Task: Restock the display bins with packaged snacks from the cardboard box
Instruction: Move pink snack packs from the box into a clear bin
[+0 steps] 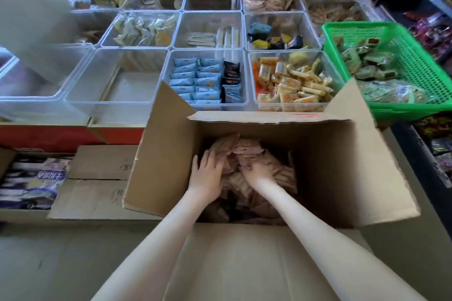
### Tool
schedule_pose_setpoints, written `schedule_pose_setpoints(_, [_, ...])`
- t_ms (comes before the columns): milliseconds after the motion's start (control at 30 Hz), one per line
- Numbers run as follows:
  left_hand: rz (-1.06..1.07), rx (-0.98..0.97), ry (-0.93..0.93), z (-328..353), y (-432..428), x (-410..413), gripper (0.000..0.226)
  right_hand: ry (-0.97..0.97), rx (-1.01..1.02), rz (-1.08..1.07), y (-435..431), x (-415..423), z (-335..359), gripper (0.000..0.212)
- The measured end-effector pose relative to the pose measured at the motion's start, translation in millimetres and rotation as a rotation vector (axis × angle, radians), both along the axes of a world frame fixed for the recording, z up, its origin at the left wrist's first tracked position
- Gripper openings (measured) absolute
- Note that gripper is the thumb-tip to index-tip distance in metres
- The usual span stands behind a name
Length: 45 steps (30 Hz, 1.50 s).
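Note:
An open cardboard box stands in front of me with its flaps spread. Inside lies a heap of pinkish-brown snack packets. Both my arms reach down into it. My left hand lies on the left side of the heap with fingers spread against the packets. My right hand has its fingers curled into the packets at the middle of the heap. Beyond the box are clear display bins; one clear bin at the front left holds nothing.
A bin of blue and black packets and a bin of yellow-orange packets sit just behind the box. A green plastic basket of packets stands at right. Flattened cardboard lies at left. Shelves run along the right.

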<state>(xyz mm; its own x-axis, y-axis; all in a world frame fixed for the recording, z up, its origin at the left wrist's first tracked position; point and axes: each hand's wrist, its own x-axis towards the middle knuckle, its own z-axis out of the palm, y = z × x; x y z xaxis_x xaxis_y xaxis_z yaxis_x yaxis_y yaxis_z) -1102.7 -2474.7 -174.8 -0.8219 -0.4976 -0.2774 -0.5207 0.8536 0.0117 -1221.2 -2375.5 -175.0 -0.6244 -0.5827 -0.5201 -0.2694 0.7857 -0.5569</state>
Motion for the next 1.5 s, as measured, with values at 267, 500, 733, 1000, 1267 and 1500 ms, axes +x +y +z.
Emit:
schedule_pose_setpoints(267, [-0.178,-0.017,0.282,-14,-34,24,0.051,-0.307,-0.213,-0.589,-81,21,-23,0.048])
schedule_pose_setpoints(500, [-0.175,0.097,0.407,-17,-40,29,0.027,-0.194,-0.117,-0.678,-92,22,-32,0.039])
schedule_pose_setpoints(733, [-0.109,0.157,0.445,-9,-37,26,0.038,-0.214,-0.423,-0.703,-63,24,-11,0.018])
schedule_pose_setpoints(1000, [0.390,0.708,0.631,44,-23,18,0.040,-0.365,-0.922,-0.780,11,36,61,0.018])
schedule_pose_setpoints(1267, [0.675,1.065,0.821,110,-5,66,0.042,-0.362,-1.118,-0.676,39,88,127,0.025])
schedule_pose_setpoints(1500, [0.705,0.973,1.128,134,-33,146,0.049,-0.296,-1.083,-0.520,-11,145,142,0.017])
